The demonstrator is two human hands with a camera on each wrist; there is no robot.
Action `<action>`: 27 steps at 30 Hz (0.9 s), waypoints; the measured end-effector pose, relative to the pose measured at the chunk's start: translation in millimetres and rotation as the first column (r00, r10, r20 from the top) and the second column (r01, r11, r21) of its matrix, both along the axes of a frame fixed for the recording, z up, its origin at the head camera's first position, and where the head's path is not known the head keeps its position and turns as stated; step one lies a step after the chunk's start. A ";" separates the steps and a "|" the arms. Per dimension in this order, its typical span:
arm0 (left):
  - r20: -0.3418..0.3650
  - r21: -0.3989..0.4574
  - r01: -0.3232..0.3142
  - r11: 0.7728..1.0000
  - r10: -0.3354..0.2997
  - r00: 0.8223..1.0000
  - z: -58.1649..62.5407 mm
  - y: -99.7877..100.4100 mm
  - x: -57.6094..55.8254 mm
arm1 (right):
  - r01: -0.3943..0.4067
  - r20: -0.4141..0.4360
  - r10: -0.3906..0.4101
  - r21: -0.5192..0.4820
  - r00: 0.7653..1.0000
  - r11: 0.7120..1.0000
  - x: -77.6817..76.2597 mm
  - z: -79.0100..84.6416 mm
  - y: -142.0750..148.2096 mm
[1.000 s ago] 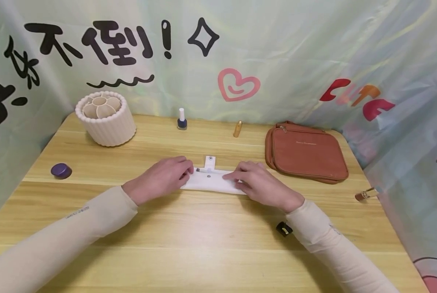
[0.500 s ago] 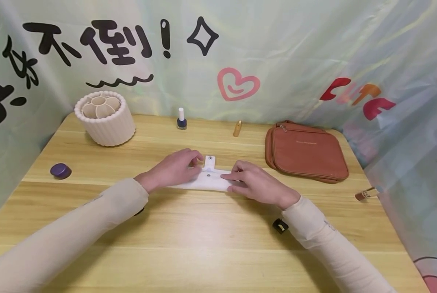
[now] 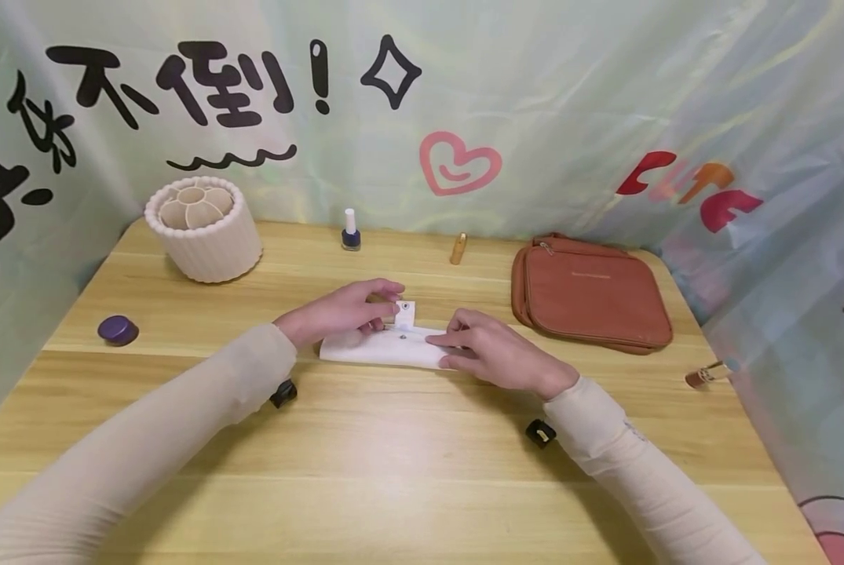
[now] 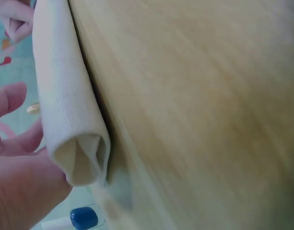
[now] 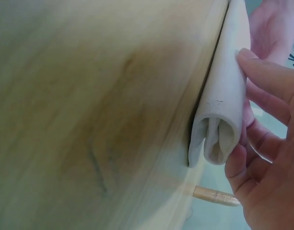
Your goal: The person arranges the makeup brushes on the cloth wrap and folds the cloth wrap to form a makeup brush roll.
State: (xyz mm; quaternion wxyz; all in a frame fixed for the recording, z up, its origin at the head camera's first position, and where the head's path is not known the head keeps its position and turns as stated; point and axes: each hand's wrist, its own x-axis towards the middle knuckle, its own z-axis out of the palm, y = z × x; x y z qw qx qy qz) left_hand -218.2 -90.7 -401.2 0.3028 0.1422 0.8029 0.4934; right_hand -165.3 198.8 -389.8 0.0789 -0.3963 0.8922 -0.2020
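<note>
A white pouch (image 3: 365, 349), folded into a flat roll, lies across the middle of the table. A narrow tab (image 3: 408, 315) with a metal snap sticks out from its far edge, and a matching snap sits on the roll. My left hand (image 3: 344, 310) reaches over the far edge, thumb and forefinger parted beside the tab's left side. In the left wrist view, the pouch's hollow folded end (image 4: 80, 160) shows beside that hand. My right hand (image 3: 506, 357) grips the pouch's right part. The right wrist view shows the thumb (image 5: 252, 60) on its front and fingers behind.
A ribbed beige container (image 3: 213, 247) stands at back left, with a purple round jar (image 3: 118, 330) nearer. Along the back are a dark nail polish bottle (image 3: 351, 234) and a gold tube (image 3: 458, 249). A brown zipped case (image 3: 598, 294) and a lipstick-like tube (image 3: 708, 373) lie right.
My left hand has left the pouch's left end and moved right and away to the tab, uncovering that end. The right hand has shifted slightly left along the pouch.
</note>
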 end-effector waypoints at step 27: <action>-0.276 -0.155 0.117 0.981 -0.156 0.948 2.2 3.1 17.6 | 0.024 0.030 -0.024 -0.005 0.999 1.000 0.0 0.7 0.4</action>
